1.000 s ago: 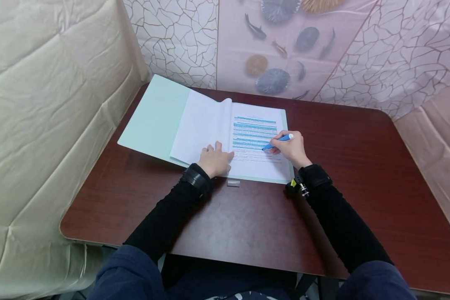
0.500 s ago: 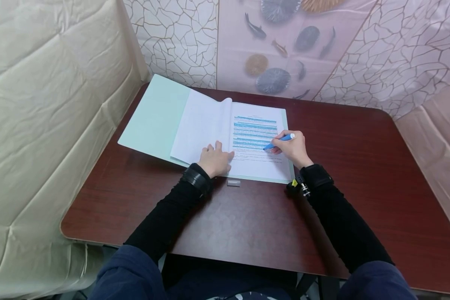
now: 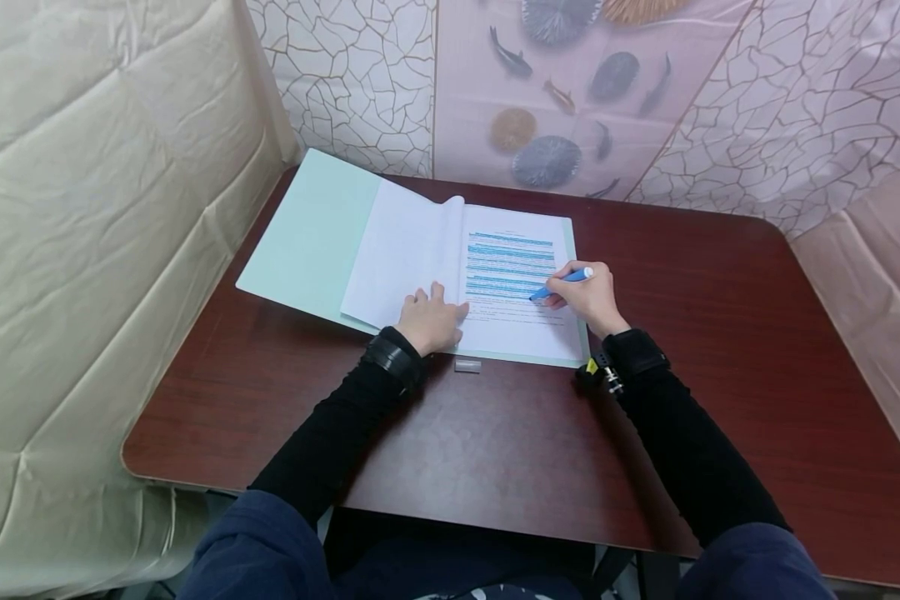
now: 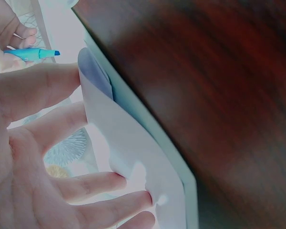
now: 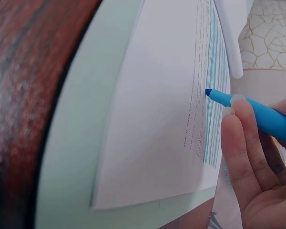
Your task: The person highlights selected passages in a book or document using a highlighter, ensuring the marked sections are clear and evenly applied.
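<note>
A pale green folder (image 3: pixel 311 229) lies open on the table, with turned-over white sheets (image 3: pixel 401 250) curling up at the fold. On its right side is a printed page (image 3: pixel 521 340) whose upper lines are striped in blue. My right hand (image 3: pixel 591 298) pinches a blue highlighter (image 5: pixel 274 121) between thumb and fingers. Its dark tip is right at a text line just below the striped block. Fingers spread, my left hand (image 3: pixel 430 323) rests across the fold at the lower part of the papers; in the left wrist view its fingertips (image 4: pixel 112 180) press on the sheet.
A small grey rectangular piece (image 3: pixel 467 366) lies just below the folder's near edge. Dark red-brown wood forms the tabletop (image 3: pixel 720 358). Patterned cloth (image 3: pixel 352 79) hangs behind the table, and a cream cover (image 3: pixel 112 275) stands along the left side.
My right hand has slid slightly rightward along the text line with the highlighter. The left hand, papers and folder have stayed put.
</note>
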The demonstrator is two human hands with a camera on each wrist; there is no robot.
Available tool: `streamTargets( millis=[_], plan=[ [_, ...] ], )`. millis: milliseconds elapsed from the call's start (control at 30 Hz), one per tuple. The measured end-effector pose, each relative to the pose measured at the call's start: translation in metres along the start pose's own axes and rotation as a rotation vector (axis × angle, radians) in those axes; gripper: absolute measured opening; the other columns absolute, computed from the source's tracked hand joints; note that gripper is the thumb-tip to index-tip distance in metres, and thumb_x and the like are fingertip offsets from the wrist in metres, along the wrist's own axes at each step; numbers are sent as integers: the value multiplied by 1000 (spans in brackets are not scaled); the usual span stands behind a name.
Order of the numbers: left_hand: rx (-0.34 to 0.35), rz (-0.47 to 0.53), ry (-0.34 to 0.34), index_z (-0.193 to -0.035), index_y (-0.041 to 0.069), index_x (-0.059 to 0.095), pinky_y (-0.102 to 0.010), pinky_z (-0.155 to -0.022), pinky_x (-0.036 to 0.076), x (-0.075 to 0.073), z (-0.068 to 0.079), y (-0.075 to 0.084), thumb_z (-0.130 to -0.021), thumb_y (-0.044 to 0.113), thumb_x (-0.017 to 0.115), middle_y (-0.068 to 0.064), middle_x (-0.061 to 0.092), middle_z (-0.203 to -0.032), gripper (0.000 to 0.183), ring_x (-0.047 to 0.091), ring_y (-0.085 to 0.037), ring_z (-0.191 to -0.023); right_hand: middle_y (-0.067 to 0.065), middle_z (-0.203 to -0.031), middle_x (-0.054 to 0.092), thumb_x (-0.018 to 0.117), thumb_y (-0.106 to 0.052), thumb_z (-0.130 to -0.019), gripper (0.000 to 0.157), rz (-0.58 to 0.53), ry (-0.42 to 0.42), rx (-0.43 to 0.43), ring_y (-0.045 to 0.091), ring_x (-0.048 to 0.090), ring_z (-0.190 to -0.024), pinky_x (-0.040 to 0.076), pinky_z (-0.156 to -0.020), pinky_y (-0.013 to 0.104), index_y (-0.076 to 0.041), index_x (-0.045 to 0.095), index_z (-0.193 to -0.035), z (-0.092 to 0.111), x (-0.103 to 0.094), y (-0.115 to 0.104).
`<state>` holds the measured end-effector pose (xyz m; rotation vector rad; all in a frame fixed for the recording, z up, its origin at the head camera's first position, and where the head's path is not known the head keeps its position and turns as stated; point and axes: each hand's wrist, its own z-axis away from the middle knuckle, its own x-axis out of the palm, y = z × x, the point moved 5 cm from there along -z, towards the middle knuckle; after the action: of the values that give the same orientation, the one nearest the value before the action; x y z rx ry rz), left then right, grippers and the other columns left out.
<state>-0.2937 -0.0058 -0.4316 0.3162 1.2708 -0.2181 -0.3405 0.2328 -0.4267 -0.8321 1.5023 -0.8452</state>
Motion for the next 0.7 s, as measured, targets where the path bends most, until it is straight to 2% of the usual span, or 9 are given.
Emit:
streamTargets(
  millis=[700],
  plan=[
    [2,8,-1,-150,27,36,-52,-109,32,0,1,0,-98,33,50,-25,24,-154,54,41,-44,-128,23,-83,73,67,-9,-85,16,-19,-13,21,18,71,-60,59,-62,30,6,67,-89,0,-4,3]
  ],
)
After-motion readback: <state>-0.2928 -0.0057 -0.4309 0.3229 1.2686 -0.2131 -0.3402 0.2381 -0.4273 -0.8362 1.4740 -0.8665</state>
